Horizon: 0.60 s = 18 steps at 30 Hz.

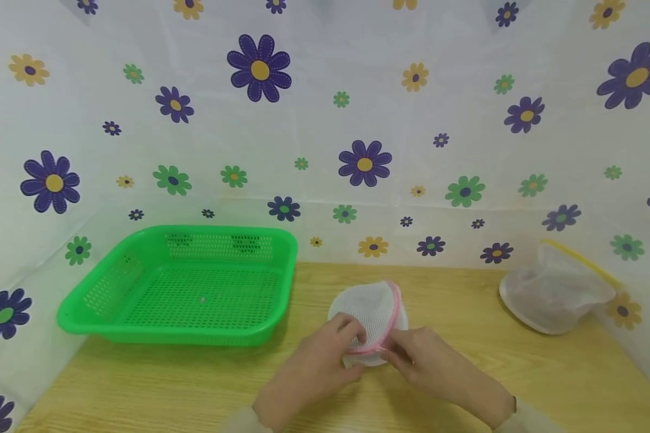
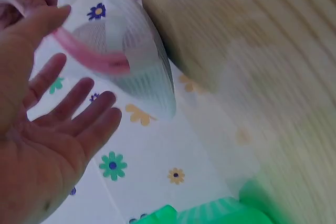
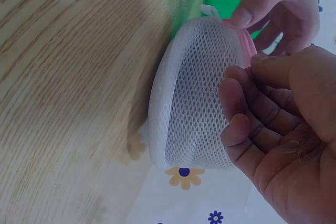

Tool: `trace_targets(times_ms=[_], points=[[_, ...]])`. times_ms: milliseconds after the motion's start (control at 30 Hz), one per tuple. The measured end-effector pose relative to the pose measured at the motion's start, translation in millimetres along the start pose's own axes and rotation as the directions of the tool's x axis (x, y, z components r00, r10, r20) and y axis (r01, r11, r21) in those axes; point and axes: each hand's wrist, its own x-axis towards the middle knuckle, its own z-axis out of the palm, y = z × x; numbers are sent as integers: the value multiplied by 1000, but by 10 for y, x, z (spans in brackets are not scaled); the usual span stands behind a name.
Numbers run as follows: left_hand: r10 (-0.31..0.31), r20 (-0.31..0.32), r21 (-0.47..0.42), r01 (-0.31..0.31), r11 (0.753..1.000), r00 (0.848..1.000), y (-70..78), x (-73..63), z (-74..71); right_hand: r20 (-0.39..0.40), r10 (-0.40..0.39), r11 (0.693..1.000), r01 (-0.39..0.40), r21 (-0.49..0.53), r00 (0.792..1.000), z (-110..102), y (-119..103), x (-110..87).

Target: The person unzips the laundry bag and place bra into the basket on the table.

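A small white mesh laundry bag (image 1: 364,305) with a pink zipper (image 1: 396,304) stands on the table in front of me, in the middle of the head view. My right hand (image 1: 439,362) pinches the zipper at the bag's near right edge between thumb and forefinger; its other fingers curl loosely beside the mesh (image 3: 199,93). At the bag's near left side is my left hand (image 1: 322,358). Its thumb lies by the pink zipper band (image 2: 94,59) while the fingers (image 2: 79,100) spread loosely, apart from each other. A small white tag (image 3: 210,11) sticks out at the bag's end.
To the left stands a green plastic basket (image 1: 176,332) with perforated walls and floor. Another white mesh bag (image 1: 555,294), with yellow trim, sits at the right end of the wooden table (image 1: 455,300). A white flower-print sheet (image 1: 314,120) hangs behind and at both sides.
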Motion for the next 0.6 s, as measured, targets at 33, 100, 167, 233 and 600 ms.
trace_targets(times_ms=[33, 100, 167, 233, 600], points=[[10, -16, 21, -10, 1000, 1000, 12, 4, 14, 2, -3, 1000, 2, 3, 1000, 1, -3, 1], [26, -54, 60, -23, 998, 998, 24, 10, 46, 2, -4, 1000, 4, 4, 1000, 9, -9, 2], [32, -74, 72, -27, 997, 997, 19, 11, 74, -3, -9, 1000, 9, 4, 1000, 20, -10, 0], [38, -83, 83, -31, 996, 996, 13, 5, 88, -10, -20, 1000, 20, 2, 1000, 32, -10, -7], [50, -76, 74, -45, 996, 996, -1, 2, 26, -60, -65, 998, 63, -28, 996, 42, -9, 6]])
